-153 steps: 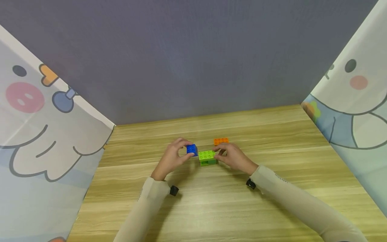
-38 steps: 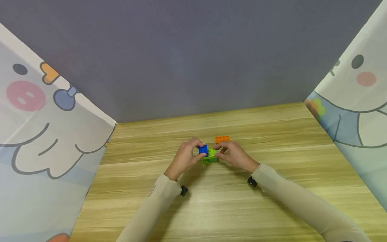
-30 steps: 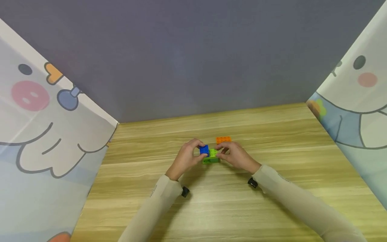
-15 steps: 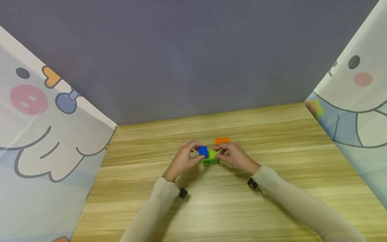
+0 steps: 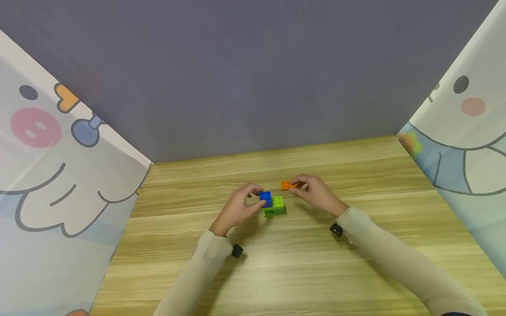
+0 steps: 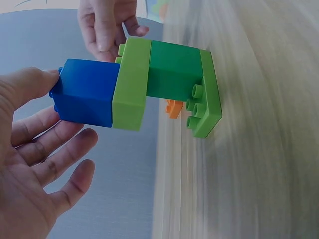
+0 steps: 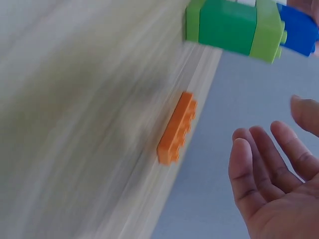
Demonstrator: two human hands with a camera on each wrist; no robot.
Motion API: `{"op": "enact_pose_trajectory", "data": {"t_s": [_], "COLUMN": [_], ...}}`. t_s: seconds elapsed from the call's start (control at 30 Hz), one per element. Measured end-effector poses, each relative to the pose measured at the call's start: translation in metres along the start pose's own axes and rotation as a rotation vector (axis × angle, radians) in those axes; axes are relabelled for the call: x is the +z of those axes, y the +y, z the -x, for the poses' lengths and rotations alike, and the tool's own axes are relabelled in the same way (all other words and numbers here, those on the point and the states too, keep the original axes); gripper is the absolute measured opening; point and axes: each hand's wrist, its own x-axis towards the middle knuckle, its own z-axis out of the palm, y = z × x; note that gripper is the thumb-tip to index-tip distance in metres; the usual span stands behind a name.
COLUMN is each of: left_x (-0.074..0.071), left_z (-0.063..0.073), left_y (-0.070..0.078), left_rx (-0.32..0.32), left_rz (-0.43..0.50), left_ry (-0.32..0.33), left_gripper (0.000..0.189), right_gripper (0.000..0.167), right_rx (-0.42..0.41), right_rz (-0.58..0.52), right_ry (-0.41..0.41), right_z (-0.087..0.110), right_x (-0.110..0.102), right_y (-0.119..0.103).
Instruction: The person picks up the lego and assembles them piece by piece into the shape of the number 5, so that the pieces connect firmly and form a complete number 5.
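Observation:
A small stack of toy building bricks stands mid-table. From the bottom in the left wrist view, it has a light green plate (image 6: 212,94), a dark green brick (image 6: 174,72) and a light green brick (image 6: 131,84). A blue brick (image 5: 265,199) tops its left part. My left hand (image 5: 236,210) is at the blue brick, thumb at its near upper edge, other fingers loosely spread beside it. Behind the stack to the right, an orange brick (image 7: 175,130) lies flat, studs up. Over its right end, my right hand (image 5: 318,193) hovers with thumb and fingers apart.
The wooden table (image 5: 284,272) ends at a grey panel (image 5: 253,79) at the back. Cartoon-printed panels (image 5: 43,175) flank it left and right. Each wrist wears a small black device (image 5: 236,251).
The blue brick has gone from beside the green bricks to on top of them. My left fingers have loosened from it. My right hand has left the green brick and moved to the orange one.

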Motion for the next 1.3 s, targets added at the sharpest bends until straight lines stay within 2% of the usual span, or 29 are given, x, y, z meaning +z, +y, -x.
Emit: {"op": "enact_pose_trajectory", "data": {"t_s": [0.33, 0.73, 1.03, 1.3], "left_x": [0.002, 0.0, 0.0, 0.0], "left_z": [0.0, 0.003, 0.004, 0.004], "left_y": [-0.002, -0.002, -0.003, -0.001], "left_rx": [0.004, 0.0, 0.002, -0.009], "left_rz": [-0.002, -0.007, -0.022, -0.024], "left_ry": [-0.005, 0.004, 0.015, 0.013], "left_gripper": [0.031, 0.029, 0.028, 0.027], "right_gripper": [0.03, 0.032, 0.036, 0.033], "right_rx": [0.028, 0.085, 0.094, 0.14], "right_rz": [0.113, 0.125, 0.173, 0.212], "right_ry": [-0.043, -0.076, -0.094, -0.115], "right_z": [-0.013, -0.022, -0.026, -0.028], "right_x": [-0.009, -0.012, -0.002, 0.003], "right_y": [0.014, 0.021, 0.031, 0.034]}}
